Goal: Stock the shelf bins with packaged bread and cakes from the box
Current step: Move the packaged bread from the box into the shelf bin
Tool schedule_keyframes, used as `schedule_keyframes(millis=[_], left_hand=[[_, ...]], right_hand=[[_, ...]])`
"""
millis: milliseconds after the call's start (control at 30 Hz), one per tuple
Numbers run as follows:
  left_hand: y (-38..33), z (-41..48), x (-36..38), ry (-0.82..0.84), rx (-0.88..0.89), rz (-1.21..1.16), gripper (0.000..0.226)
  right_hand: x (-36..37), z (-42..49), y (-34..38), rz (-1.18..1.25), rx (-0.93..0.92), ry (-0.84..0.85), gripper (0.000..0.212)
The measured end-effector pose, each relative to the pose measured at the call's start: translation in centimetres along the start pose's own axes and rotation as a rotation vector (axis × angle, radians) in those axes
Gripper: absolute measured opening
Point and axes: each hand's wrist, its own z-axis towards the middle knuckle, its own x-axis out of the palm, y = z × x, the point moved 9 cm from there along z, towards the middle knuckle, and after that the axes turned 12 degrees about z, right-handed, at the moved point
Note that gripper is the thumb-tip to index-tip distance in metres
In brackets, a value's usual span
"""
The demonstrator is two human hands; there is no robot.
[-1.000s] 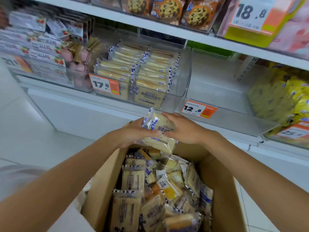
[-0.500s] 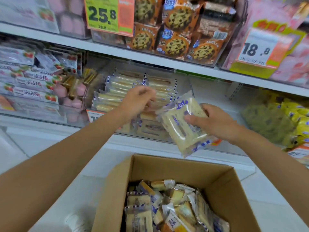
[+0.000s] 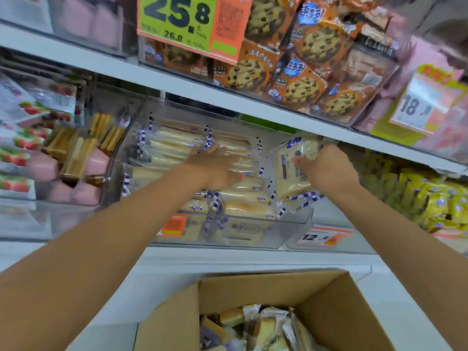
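Two hands now up at clear bin (image 3: 286, 234), away from box (image 3: 266, 282) where both were a second ago. Left hand (image 3: 215, 168) lies flat, fingers spread, on stacked rows inside bin; nothing held, its pack apparently delivered. Right hand (image 3: 326, 171) grips bread pack (image 3: 291, 173), fingers curled round it, pack upright at bin's right end, higher than half second ago. Likely next: seat this pack. Box still holds many; restock far from done.

White shop shelving fills the view: an upper shelf board (image 3: 202, 93) crosses overhead, a lower ledge (image 3: 228, 257) runs beneath it, and a plain white base panel (image 3: 164, 282) drops below it, all softly, evenly lit.
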Motion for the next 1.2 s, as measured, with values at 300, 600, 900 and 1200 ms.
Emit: schedule_keyframes(millis=[300,600,900,1200], left_hand=[[0.3,-0.8,0.1,0.027,0.001,-0.040,0.074],[0.2,-1.1,0.0,0.031,0.008,-0.053,0.070],[0.0,-1.0,0.3,0.043,0.004,-0.061,0.073],[0.0,-0.8,0.3,0.043,-0.006,-0.049,0.084]], right_hand=[[8.4,6.5,5.9,-0.411,-0.157,-0.080,0.038],[8.7,8.8,5.0,-0.495,-0.079,-0.025,0.051],[14.2,8.2,6.3,-0.105,-0.305,0.326,0.062],[16.0,6.5,3.8,-0.057,-0.240,0.500,0.093]])
